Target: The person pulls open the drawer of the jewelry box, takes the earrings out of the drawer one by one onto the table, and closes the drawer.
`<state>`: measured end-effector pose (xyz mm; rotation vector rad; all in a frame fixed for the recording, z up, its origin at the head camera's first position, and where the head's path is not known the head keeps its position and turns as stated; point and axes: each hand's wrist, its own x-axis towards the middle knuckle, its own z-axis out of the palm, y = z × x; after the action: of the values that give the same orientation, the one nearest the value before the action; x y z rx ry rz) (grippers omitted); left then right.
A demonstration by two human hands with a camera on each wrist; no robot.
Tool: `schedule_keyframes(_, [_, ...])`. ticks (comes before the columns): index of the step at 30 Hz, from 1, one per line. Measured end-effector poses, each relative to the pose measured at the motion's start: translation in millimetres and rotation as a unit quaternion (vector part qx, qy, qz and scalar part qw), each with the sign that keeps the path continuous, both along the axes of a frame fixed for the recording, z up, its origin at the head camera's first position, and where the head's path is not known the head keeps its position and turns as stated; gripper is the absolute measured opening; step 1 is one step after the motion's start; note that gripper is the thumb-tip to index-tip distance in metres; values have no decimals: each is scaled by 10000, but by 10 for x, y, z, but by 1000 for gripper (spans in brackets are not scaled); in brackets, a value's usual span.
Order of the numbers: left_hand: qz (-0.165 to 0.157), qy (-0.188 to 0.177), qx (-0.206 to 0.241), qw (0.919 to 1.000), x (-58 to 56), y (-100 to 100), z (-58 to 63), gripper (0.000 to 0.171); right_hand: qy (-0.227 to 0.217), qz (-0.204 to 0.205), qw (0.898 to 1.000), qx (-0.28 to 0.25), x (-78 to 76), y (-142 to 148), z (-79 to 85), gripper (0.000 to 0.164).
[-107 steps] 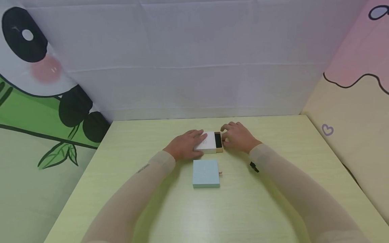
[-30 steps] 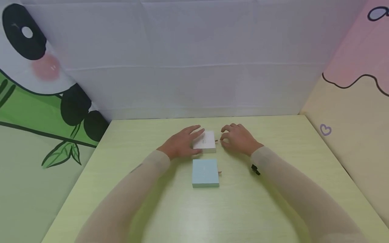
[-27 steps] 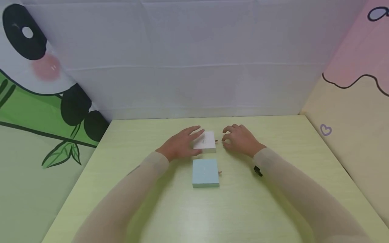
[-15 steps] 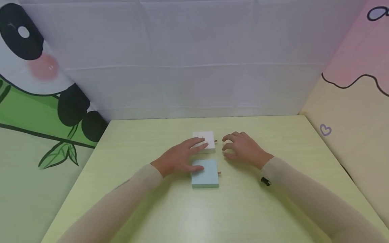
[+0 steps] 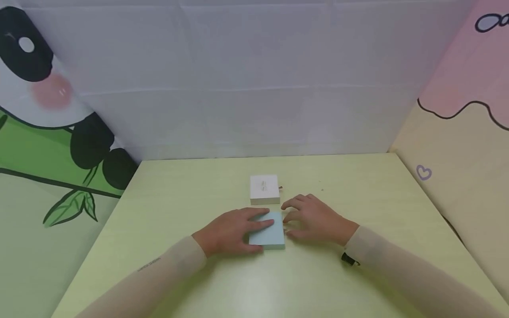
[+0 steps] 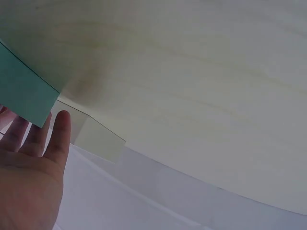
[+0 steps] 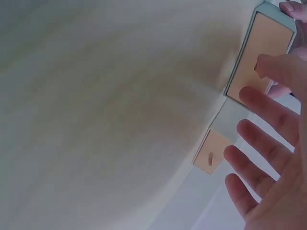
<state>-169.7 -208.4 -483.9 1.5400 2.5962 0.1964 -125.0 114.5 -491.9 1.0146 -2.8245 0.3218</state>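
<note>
My left hand [image 5: 228,232] holds a light blue drawer-style box [image 5: 275,236] from its left side, thumb along the front edge and index finger at the back edge. Another of its fingers lies across the top. At the box's right side is my right hand [image 5: 318,221], its fingers spread and loosely bent. In the right wrist view, its thumb touches the small ribbon tab [image 7: 258,73] on the peach drawer end [image 7: 244,64], while the index finger stays apart from the thumb. Behind, a white box [image 5: 263,187] sits closed, its own tab [image 5: 280,188] showing.
Both boxes lie on a pale wooden table [image 5: 199,181]. A white cloth wall [image 5: 254,88] rises at its far edge, with a panda-printed panel [image 5: 87,159] at left and a pink and cream one [image 5: 461,150] at right. A small black clip [image 5: 350,259] hangs by the right sleeve.
Earlier the white box's drawer stood partly out at its right; it slid in by about a second ago. Both hands then left that box and came nearer, to the light blue box.
</note>
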Motion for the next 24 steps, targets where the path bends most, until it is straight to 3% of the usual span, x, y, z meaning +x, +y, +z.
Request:
schedule_keyframes(5, [-61, 88, -84, 9999, -5, -3, -17, 76, 105, 61, 9999, 71, 6, -71, -60, 5])
schedule_keyframes(11, [-83, 191, -60, 9998, 9, 0, -19, 76, 370, 127, 9990, 196, 14, -108, -59, 6])
schedule_keyframes(24, [-72, 187, 36, 9998, 21, -15, -45, 76, 244, -69, 9988, 416, 26, -131, -31, 5])
